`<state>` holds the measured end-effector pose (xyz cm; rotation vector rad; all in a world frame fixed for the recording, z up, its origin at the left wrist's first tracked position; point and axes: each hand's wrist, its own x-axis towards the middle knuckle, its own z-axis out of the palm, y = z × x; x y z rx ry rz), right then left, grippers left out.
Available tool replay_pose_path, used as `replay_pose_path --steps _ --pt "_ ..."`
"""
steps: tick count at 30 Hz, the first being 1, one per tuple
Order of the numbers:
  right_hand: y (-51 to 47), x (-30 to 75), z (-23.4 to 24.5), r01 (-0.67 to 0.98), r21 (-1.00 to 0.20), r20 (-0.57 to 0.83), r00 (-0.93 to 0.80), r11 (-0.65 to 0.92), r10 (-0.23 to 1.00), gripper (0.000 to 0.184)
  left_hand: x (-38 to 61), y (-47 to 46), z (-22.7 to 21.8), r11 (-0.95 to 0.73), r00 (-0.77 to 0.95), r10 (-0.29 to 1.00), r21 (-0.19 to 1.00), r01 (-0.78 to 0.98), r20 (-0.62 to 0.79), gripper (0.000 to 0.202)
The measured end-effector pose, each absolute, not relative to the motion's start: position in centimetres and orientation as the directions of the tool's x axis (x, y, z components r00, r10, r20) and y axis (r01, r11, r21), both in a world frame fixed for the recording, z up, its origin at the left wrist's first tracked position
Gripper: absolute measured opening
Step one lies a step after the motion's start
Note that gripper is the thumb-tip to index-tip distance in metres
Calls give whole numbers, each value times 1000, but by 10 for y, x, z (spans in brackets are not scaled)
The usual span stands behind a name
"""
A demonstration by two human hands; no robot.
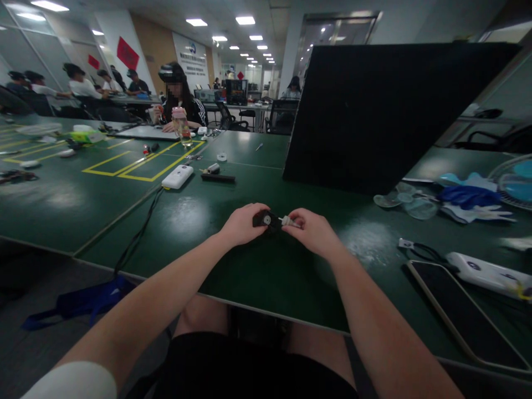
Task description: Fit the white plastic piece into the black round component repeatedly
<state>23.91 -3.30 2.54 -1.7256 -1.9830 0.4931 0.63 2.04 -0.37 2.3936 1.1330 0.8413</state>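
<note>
Both my hands meet over the green table (266, 271) just in front of me. My left hand (241, 224) is closed around a small black part (266, 220) with a round silver centre. My right hand (312, 233) pinches a small white piece (290, 221) whose tip touches the black part. The fingers of both hands are curled tight.
A big black panel (374, 111) leans behind my hands. A phone (465, 316), a white power bank (490, 274), scissors (424, 252) and blue gloves (469, 195) lie at the right. Another white power bank (177, 177) with a cable lies at the left. People sit at the far tables.
</note>
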Motion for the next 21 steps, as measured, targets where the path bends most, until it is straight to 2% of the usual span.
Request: replay_pose_path --steps 3,8,13,17,21 --pt "-35 233 22 796 -559 191 -150 233 970 26 8 18 -3 -618 512 783 536 575 354 45" --pt "-38 231 21 763 -581 219 -190 284 957 26 10 16 -6 -613 515 787 535 582 340 45" --pt "-38 232 24 783 -487 316 -255 387 914 25 9 16 -7 -598 498 799 536 596 337 45" --pt "-38 233 23 802 -460 323 -249 382 913 25 8 17 -8 -594 491 802 537 599 340 44" --pt "-39 229 23 825 -440 258 -263 355 930 24 9 18 -10 -602 502 793 565 564 345 44"
